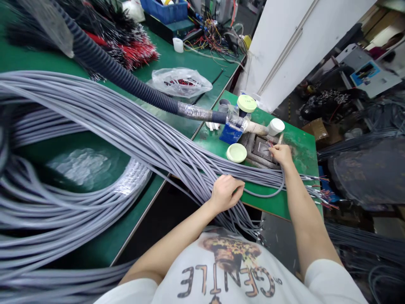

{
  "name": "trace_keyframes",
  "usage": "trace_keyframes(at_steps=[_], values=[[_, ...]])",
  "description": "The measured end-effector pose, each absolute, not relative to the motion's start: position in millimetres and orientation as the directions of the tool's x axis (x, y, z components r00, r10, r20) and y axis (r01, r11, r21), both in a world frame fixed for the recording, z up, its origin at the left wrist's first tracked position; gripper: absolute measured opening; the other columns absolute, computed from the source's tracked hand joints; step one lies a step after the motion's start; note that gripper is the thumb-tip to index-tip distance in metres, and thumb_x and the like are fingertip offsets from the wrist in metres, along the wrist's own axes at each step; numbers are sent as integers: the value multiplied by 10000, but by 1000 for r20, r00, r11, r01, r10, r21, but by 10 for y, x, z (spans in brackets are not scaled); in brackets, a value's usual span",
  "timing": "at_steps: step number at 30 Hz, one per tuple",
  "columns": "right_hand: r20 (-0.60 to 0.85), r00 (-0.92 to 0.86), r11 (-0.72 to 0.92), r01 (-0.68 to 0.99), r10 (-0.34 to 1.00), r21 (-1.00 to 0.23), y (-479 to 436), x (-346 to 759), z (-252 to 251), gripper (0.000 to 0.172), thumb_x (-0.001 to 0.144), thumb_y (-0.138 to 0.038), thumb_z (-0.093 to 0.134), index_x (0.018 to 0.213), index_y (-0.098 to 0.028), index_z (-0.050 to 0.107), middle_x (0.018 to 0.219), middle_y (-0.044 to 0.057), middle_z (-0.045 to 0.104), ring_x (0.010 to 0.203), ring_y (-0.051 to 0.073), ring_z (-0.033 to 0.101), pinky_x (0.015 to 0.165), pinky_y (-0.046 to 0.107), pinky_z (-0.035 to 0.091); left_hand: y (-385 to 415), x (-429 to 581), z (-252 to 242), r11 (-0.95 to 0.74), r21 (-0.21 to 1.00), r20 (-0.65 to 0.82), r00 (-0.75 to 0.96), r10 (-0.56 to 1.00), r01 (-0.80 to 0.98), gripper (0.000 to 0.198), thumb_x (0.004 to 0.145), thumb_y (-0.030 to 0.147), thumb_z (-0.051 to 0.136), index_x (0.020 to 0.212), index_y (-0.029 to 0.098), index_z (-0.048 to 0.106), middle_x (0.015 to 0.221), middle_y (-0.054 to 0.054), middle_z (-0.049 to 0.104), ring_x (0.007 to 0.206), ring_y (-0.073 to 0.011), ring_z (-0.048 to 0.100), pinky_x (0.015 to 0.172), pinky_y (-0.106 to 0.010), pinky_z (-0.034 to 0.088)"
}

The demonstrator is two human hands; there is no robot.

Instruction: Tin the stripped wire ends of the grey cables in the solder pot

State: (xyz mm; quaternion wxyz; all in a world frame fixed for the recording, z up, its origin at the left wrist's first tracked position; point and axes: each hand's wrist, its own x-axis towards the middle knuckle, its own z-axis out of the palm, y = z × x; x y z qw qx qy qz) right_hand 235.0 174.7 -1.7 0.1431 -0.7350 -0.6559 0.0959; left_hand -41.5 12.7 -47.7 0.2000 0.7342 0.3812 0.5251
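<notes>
Left hand [226,192] clamps down on the gray cables [126,126] so they don't slide — right hand [281,154] pinches one cable end [271,145] over the metal tray [260,148].

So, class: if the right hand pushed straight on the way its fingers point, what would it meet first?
Probably the grey metal tray directly ahead of the right hand, which pinches coloured wire ends over it; depth is hard to judge.

I saw bright, even light with soft shadows, dimmer at the far right. Glare sat on the far plastic bag [180,82]. Edges bowed with wide-angle distortion; the near left cables [47,202] looked blurred.
</notes>
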Motion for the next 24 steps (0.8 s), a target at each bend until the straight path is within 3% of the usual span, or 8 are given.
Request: trace_keyframes(at_steps=[12,16,21,24], values=[[40,114,-94,937,993,-337,1710,2248,83,313,713,-353,558,488,-149,632,411,-2,491,493,129,463,518,258,306,125,-414,-487,-630,692,618,162,769,353,114,836,166,550,899,205,636,759,-37,704,683,-158,585,655,-319,363],[55,22,0,929,998,-370,1546,2078,332,348,759,-385,525,513,-153,606,447,1,511,488,119,452,514,256,303,124,-408,-489,-627,691,610,175,773,359,120,842,169,540,907,204,635,756,-32,704,672,-153,572,657,-323,359],[78,-225,236,861,971,-451,1373,1597,570,369,806,-382,497,511,-163,537,471,-5,505,482,103,415,509,253,284,126,-397,-497,-622,688,604,181,776,375,122,850,182,530,897,203,641,749,-36,699,675,-153,577,666,-323,366],[40,-300,288,858,953,-424,1386,1320,534,348,802,-346,494,509,-162,532,476,-6,504,499,105,411,519,258,266,129,-395,-504,-631,674,617,177,767,383,117,849,184,534,894,200,641,726,-33,685,667,-150,574,655,-316,360]])
